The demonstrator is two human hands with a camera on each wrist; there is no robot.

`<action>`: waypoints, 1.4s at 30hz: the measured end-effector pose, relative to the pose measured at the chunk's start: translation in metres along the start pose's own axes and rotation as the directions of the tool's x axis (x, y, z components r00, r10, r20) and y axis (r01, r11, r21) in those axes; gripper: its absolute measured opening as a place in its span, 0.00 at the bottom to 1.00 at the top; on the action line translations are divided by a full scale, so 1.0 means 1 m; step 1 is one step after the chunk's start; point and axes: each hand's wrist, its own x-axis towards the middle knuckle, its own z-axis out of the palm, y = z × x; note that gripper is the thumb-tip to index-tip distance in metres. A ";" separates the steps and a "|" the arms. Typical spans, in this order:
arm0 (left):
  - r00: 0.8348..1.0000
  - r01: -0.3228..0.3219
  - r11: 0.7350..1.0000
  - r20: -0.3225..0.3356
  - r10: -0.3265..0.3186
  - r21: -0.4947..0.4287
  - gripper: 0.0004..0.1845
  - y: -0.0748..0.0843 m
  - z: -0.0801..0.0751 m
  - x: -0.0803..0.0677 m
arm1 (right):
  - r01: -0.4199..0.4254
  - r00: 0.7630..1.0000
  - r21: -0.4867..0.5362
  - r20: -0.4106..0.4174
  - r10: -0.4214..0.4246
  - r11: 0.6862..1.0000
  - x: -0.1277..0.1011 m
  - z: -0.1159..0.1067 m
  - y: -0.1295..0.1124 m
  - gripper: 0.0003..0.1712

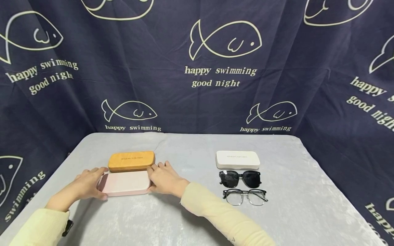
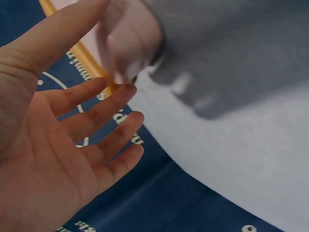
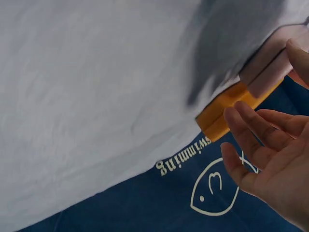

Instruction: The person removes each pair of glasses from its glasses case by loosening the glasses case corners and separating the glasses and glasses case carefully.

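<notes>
A pink glasses case (image 1: 126,183) lies closed at the left of the table, just in front of a closed orange glasses case (image 1: 131,161). My left hand (image 1: 87,184) holds the pink case's left end, thumb at the front corner and fingers at the back. At the right end my right hand (image 1: 164,177) holds it too, its fingers close to the orange case. In the left wrist view, the other fingers of my left hand (image 2: 72,130) spread apart. The right wrist view has the thumb of my right hand (image 3: 275,154) against the pink case (image 3: 270,65).
On the right half of the table are a white glasses case (image 1: 237,160), black sunglasses (image 1: 240,179) and clear eyeglasses (image 1: 245,197), one in front of another. A navy fish-print curtain (image 1: 197,95) hangs around the pale cloth-covered table (image 1: 184,147).
</notes>
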 end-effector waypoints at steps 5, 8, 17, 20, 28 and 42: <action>1.000 -0.012 0.999 -0.013 0.013 0.037 0.45 0.011 -0.009 0.004 | -0.018 1.000 0.010 0.015 0.018 1.000 -0.005 -0.007 0.010 0.36; 0.999 -0.031 0.999 -0.031 0.033 0.044 0.43 0.023 -0.013 0.007 | -0.029 0.999 0.010 0.029 0.028 1.000 -0.011 -0.012 0.017 0.37; 0.983 -0.130 0.990 -0.121 0.135 0.045 0.38 0.063 -0.016 0.021 | -0.074 0.997 0.043 0.003 0.074 0.996 -0.035 -0.019 0.044 0.34; 0.975 -0.162 0.986 -0.150 0.166 0.035 0.37 0.074 -0.013 0.027 | -0.095 0.995 0.048 -0.013 0.096 0.994 -0.044 -0.018 0.054 0.34; 0.949 -0.231 0.973 -0.215 0.231 0.024 0.34 0.100 0.000 0.043 | -0.156 0.986 0.097 -0.035 0.160 0.983 -0.072 -0.018 0.088 0.35; 0.921 -0.318 0.948 -0.246 0.304 -0.019 0.35 0.151 0.024 0.077 | -0.293 0.944 0.166 -0.105 0.313 0.941 -0.134 -0.006 0.151 0.33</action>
